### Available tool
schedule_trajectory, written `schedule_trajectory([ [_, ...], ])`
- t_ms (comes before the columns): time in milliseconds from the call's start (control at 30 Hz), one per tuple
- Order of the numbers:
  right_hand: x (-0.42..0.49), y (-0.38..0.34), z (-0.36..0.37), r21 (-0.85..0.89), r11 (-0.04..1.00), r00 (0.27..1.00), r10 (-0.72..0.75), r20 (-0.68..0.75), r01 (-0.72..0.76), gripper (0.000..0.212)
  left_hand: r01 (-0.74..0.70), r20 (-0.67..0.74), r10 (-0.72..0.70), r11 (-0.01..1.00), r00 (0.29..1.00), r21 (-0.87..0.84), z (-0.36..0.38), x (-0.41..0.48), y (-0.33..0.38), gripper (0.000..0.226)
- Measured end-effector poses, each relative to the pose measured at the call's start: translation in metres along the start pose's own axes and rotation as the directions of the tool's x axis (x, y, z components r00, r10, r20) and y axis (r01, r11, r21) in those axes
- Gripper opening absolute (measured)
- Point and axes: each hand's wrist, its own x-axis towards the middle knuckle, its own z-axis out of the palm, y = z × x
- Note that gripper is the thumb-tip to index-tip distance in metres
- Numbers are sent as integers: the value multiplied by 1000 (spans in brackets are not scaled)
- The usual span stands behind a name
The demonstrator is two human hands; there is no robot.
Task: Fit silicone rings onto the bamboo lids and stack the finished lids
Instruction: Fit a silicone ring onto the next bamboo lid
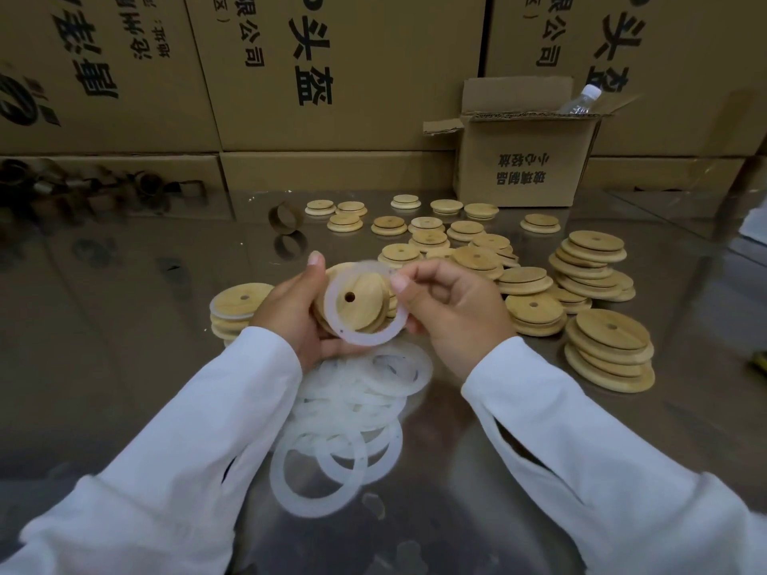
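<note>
Our left hand [290,313] cups a bamboo lid [357,304] above the steel table [124,334], fingers curled under its edge, while our right hand [452,309] pinches a silicone ring [367,340] between thumb and forefinger, holding it against the lid's face. A loose pile of rings [352,412] lies on the table just below the hands, a short stack of ringed lids [237,310] sits just left of the left hand, and bare lids [597,263] lie heaped and scattered to the right

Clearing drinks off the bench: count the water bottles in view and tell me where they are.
1. The water bottle sticks out of the top of the small open carton at the back right. More may be hidden inside the carton.
</note>
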Motion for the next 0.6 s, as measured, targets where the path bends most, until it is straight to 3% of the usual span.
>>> schedule_trajectory([
  [100, 1, 6, 1, -168, 980, 993, 91, -73, -103, 15, -24, 15, 21, 984, 1000, 177, 2, 1, -5, 40],
  [167, 3, 8, 0, -177, 976, 985, 102, -141, -126, 15, -109, 35, 103, 954, 994, 280, 2, -1, -9, 30],
  [267, 4, 8, 0, -159, 979, 980, 98, -175, -126, 14, -290, 198, 224, 858, 954, 424, -1, -4, -13, 10],
  [433, 3, 12, 1, -196, 971, 980, 103, -172, -136, 14, -340, 255, 256, 861, 933, 379, -1, -6, -13, 11],
  [600, 4, 13, 0, -201, 969, 976, 105, -192, -144, 14, -360, 290, 258, 845, 922, 394, -3, -4, -11, 27],
])
